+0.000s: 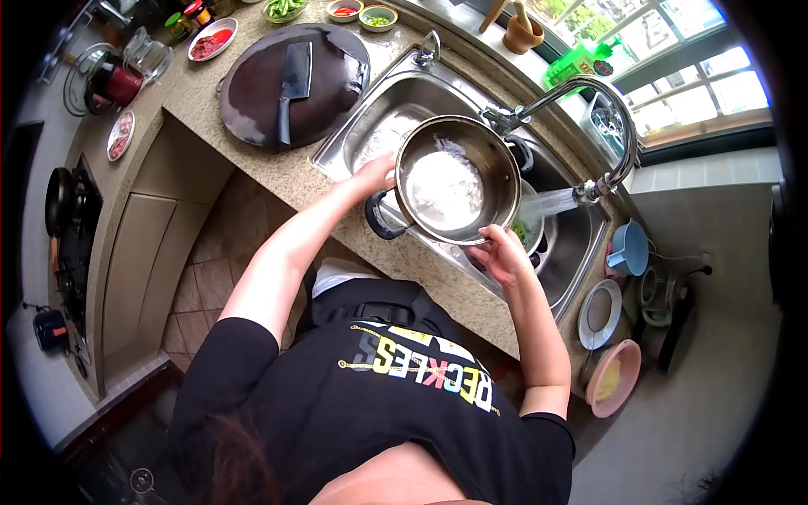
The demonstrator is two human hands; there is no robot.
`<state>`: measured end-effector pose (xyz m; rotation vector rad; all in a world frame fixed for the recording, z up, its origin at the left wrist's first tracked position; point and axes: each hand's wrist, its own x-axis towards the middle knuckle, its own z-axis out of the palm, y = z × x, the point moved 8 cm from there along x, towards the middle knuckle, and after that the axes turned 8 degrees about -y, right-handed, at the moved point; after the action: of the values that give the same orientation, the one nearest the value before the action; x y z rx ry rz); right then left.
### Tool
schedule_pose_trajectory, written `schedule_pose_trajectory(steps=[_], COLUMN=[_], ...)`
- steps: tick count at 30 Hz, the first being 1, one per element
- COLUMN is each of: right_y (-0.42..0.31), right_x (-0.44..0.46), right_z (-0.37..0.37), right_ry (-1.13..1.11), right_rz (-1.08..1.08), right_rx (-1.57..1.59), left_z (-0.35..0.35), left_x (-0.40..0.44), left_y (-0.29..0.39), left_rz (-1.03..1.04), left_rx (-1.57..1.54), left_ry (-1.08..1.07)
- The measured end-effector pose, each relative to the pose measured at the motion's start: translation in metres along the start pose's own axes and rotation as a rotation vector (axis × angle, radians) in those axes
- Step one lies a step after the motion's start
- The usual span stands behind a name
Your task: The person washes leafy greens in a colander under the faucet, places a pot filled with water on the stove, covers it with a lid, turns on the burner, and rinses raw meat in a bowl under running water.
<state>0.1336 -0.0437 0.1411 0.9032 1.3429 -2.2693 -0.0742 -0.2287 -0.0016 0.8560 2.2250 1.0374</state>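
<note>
Steel-sided, the pot (pixel 457 181) lies between the hands above the sink (pixel 383 109); the left hand (pixel 375 174) clamps its left side, the right hand (pixel 502 256) its near rim.

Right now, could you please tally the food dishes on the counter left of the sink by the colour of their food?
Red or pink food: 3 (large white oval dish, smaller white oval dish, small round brown-rimmed bowl)
Green food: 2 (wide pale bowl, small round yellow-rimmed bowl)
Total: 5
</note>
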Motion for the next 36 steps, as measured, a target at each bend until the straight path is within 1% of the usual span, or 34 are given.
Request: schedule_pose_trajectory(steps=[1,3,4,6,7,8,9,11,12,13,14,16,17,19,20,23,25,27,29,30,32,33,34,35,36], right_y=[0.000,0.003,0.004,0.006,0.007,0.007,0.008,0.005,0.002,-0.001,-0.002,-0.001,-0.001,0.000,0.003,0.014,0.028,0.039,0.060,0.067,0.086,0.097,0.109,0.124,0.138], right_x=[-0.002,-0.005,-0.006,-0.003,-0.001,0.001,0.000,-0.004,-0.006,-0.007,-0.008,-0.010,-0.009,-0.010,-0.011,-0.008,-0.002,-0.007,0.008,0.002,0.002,-0.002,-0.009,-0.006,-0.006], right_z=[0.000,-0.003,-0.007,-0.011,-0.014,-0.016,-0.016,-0.015,-0.014,-0.012,-0.012,-0.005,0.000,0.008,0.014,0.036,0.054,0.089,0.112,0.136,0.174,0.197,0.223,0.243,0.265], right_ry=[-0.003,-0.018,-0.026,-0.048,-0.065,-0.084,-0.105,-0.109,-0.097,-0.110,-0.124,-0.159,-0.174,-0.194,-0.183,-0.221,-0.242,-0.316,-0.384,-0.407,-0.429,-0.441,-0.455,-0.476,-0.498], right_rz=[-0.004,0.000,0.015,0.015,0.005,0.005,0.009,-0.001,-0.017,-0.016,-0.001,0.013,0.014,0.003,0.021,0.041,0.044,0.038,0.108,0.124,0.143,0.156,0.152,0.174,0.186], right_rx=[0.004,0.009,0.010,0.013,0.012,0.017,0.016,-0.023,-0.044,-0.052,-0.076,-0.097,-0.105,-0.152,-0.173,-0.232,-0.244,-0.270,-0.331,-0.342,-0.393,-0.416,-0.406,-0.462,-0.495], left_z=[-0.001,-0.009,0.010,0.008,0.002,0.007,0.011,-0.006,-0.032,-0.042,-0.040,-0.025,-0.016,-0.009,-0.005,0.015,0.009,0.006,-0.003,-0.010,-0.017,-0.022,-0.023,-0.026,-0.027], left_x=[-0.002,-0.017,-0.017,-0.041,-0.051,-0.058,-0.063,-0.068,-0.077,-0.092,-0.093,-0.116,-0.124,-0.158,-0.175,-0.214,-0.250,-0.287,-0.325,-0.346,-0.381,-0.401,-0.420,-0.439,-0.462], left_y=[-0.001,0.012,0.002,0.040,0.059,0.067,0.073,0.071,0.086,0.076,0.056,0.049,0.043,0.066,0.079,0.079,0.100,0.099,0.093,0.095,0.082,0.077,0.063,0.052,0.040], left_rz=[-0.006,-0.101,-0.291,-0.077,-0.094,-0.117,-0.030,0.015,0.245,0.138,0.001,-0.269,-0.249,-0.219,-0.236,-0.119,-0.025,-0.023,0.007,0.008,-0.029,-0.062,-0.060,-0.058,-0.108], left_rx=[0.007,0.202,-0.380,0.235,0.623,0.669,0.631,0.231,0.129,0.224,-0.116,-0.747,-0.925,-1.172,-1.230,-1.517,-1.626,-1.672,-1.663,-1.648,-1.641,-1.627,-1.645,-1.664,-1.691], left_ry=[0.018,0.063,-0.190,-0.143,-0.041,-0.162,-0.231,-0.101,0.337,0.545,0.464,0.315,0.306,0.216,0.186,0.144,0.130,0.188,0.266,0.323,0.388,0.473,0.557,0.639,0.729])
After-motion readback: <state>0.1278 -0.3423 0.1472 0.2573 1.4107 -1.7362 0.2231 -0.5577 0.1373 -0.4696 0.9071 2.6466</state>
